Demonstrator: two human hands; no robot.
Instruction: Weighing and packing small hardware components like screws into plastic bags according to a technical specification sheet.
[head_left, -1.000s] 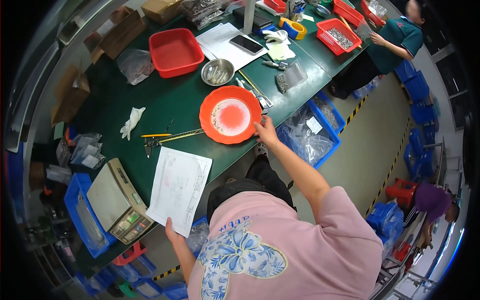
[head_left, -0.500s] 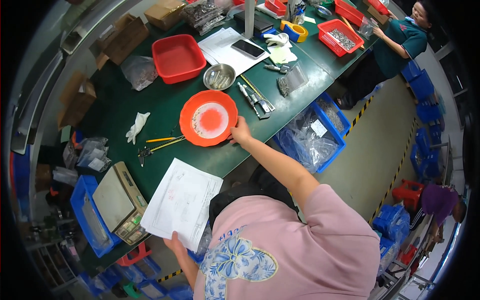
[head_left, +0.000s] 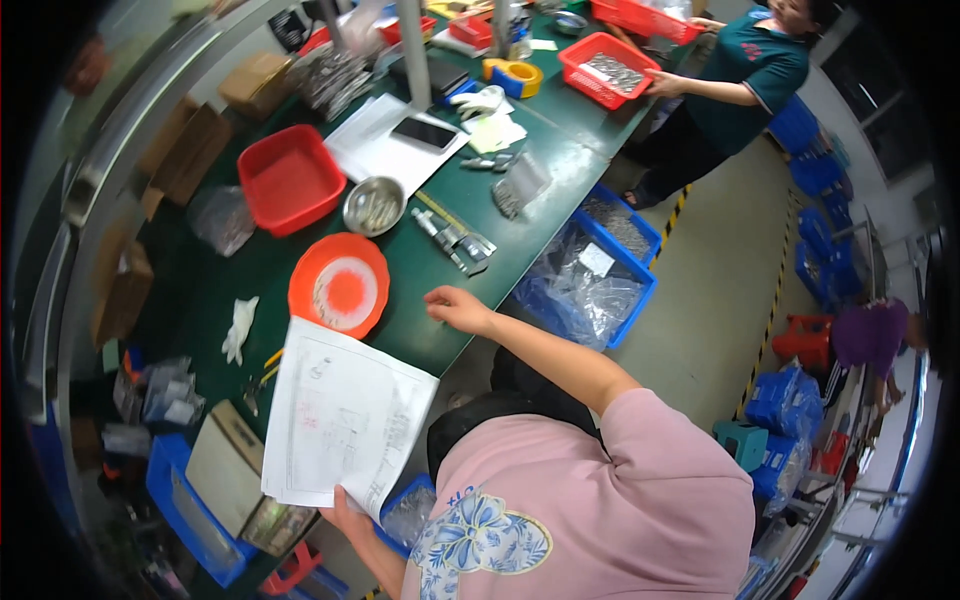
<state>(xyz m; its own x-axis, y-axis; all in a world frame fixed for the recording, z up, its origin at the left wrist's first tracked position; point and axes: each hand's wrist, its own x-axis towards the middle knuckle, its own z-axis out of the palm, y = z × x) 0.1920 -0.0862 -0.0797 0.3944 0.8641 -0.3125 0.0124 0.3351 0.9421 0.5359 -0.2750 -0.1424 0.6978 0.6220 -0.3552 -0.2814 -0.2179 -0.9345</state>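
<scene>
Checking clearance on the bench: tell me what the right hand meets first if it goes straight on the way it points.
The right hand points left across the green bench; likely the orange plate comes first, though depth is unclear.

I saw the sheet in my left hand was thin white paper, matt and slightly curled. The table looked covered in a dull green mat. The orange plate and red tray read as smooth, slightly glossy plastic. The small bowl shone like polished metal. Blue bins held crinkled clear plastic film.
</scene>
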